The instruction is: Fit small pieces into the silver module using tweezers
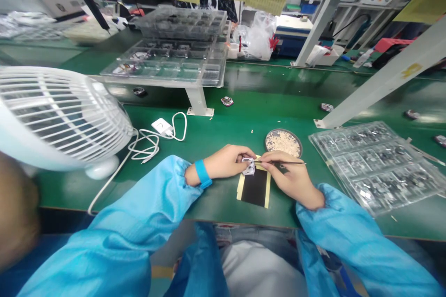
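Over the green table, my left hand [228, 160] grips a small whitish part [248, 167] with its thumb and fingers. Pinched in my right hand [291, 176] are thin dark tweezers [296, 163], held nearly level, with their tip at the part's right side. Beneath the part lies a black pad [255, 188] with pale yellow tape along its sides. Just behind my right hand stands a round dish [283, 142] of tiny beige and dark pieces. The exact contact at the tweezer tip is too small to make out.
A white fan [62, 116] stands at the left, beside a white charger [162, 126] and cable. Clear trays [174, 67] sit on a raised shelf behind. At the right lies a filled clear tray [379, 167], near a slanted white post [383, 74].
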{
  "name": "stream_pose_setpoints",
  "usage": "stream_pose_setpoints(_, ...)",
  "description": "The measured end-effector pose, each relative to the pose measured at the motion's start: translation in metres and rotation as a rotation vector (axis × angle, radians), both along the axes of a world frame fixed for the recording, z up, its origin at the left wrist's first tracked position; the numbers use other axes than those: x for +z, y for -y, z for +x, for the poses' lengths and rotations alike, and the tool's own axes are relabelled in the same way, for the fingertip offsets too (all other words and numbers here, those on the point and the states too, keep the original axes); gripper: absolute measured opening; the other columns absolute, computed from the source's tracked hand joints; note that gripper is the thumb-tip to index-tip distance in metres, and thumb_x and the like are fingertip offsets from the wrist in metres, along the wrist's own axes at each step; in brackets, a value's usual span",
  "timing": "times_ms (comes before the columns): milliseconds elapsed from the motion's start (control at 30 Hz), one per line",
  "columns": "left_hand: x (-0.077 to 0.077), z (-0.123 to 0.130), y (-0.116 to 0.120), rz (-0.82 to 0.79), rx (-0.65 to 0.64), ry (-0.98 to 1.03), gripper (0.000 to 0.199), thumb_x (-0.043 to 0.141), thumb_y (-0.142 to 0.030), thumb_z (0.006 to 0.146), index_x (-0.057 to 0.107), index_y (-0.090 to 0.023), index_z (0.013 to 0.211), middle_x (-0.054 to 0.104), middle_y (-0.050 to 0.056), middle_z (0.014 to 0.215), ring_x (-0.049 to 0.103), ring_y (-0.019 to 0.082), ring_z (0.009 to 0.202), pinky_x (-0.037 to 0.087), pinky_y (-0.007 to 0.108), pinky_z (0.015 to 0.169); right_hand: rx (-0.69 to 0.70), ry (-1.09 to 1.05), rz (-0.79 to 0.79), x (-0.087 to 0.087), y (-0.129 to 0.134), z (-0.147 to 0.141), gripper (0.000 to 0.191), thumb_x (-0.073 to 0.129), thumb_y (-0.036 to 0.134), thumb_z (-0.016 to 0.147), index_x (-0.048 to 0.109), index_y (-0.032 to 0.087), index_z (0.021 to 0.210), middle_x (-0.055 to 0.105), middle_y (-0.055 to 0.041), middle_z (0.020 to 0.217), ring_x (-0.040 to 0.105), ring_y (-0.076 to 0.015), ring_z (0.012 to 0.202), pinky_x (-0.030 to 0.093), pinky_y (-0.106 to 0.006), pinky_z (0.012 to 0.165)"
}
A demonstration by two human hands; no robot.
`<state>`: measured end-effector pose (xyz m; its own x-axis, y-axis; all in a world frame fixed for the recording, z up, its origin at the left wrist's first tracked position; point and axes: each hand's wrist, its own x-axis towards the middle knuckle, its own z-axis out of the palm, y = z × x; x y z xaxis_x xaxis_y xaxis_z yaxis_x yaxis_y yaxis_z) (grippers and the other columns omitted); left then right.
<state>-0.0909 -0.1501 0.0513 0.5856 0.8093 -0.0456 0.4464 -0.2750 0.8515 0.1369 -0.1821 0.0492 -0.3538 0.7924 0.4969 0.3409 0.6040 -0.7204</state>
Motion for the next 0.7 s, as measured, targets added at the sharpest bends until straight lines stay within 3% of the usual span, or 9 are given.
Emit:
stream_pose_setpoints(500, -0.001, 0.000, 0.000, 0.000, -0.006, -0.008, 0.030, 0.062, -0.024, 0.087, 0.071, -0.017, 0.114, 0.068, 0.001, 0.078, 0.052, 0.012, 0.062, 0.037, 0.022, 0.058, -0.015, 0.026, 0.073, 0.000, 0.004, 0.002, 0.016, 0.070, 0.014, 0.090, 0.070, 0.023, 0.103, 0.073, -0.0037, 0.101, 0.069, -0.0187, 0.096, 0.056, -0.035, 0.091)
stream_pose_setpoints(700, 0.000, -0.001, 0.001, 0.021, 0.001, -0.031, 0.033, 0.063, -0.021, 0.084, 0.072, -0.019, 0.115, 0.068, 0.001, 0.076, 0.051, 0.012, 0.060, 0.036, 0.022, 0.057, -0.016, 0.061, 0.022, 0.000, 0.010, 0.008, 0.013, 0.071, 0.017, 0.089, 0.071, 0.022, 0.101, 0.073, -0.0029, 0.098, 0.069, -0.0182, 0.092, 0.056, -0.034, 0.087)
